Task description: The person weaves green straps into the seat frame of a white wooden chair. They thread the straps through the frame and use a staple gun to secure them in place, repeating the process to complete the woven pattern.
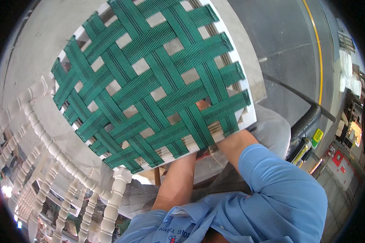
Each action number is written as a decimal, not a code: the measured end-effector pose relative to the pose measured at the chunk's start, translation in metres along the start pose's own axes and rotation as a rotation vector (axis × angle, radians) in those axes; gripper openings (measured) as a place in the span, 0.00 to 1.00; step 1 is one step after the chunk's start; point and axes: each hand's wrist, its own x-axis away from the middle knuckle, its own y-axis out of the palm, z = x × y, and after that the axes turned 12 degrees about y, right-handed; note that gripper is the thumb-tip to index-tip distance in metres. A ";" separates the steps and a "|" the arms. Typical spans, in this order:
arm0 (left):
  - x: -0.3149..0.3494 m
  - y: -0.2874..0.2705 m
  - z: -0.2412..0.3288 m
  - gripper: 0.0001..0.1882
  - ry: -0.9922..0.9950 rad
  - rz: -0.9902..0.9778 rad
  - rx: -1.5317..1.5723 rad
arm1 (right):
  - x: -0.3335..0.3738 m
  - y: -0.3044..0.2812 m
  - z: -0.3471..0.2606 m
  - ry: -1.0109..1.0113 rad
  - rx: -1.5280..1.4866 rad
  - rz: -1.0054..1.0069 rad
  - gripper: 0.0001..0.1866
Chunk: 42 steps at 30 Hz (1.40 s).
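A white frame point(247, 111) carries green webbing straps point(150, 81) woven over and under each other, with square gaps between them. It fills the upper middle of the head view, tilted in front of me. My left forearm point(177, 182) and my right forearm point(237, 150) both reach up beneath its near edge. The frame hides my left hand. Through one gap in the weave a patch of skin point(203, 104) shows, probably part of my right hand. What either hand grips cannot be made out.
White turned spindles point(52, 146) and posts point(111, 206) of chair-like frames stand to the left. At the right are a black padded armrest point(306, 121) and a yellow-green marker-like object point(317, 137). A yellow line point(318, 48) runs along the grey floor point(271, 32).
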 end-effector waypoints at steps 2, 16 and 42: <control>-0.002 -0.008 -0.001 0.18 -0.008 -0.007 -0.015 | 0.004 -0.001 0.002 0.000 0.028 -0.004 0.13; -0.032 -0.035 -0.002 0.18 -0.176 -0.245 -0.352 | 0.170 -0.001 0.045 -0.430 0.242 0.005 0.12; -0.052 -0.014 -0.017 0.18 -0.195 -0.388 -0.402 | 0.267 0.051 0.492 0.351 -1.438 0.769 0.23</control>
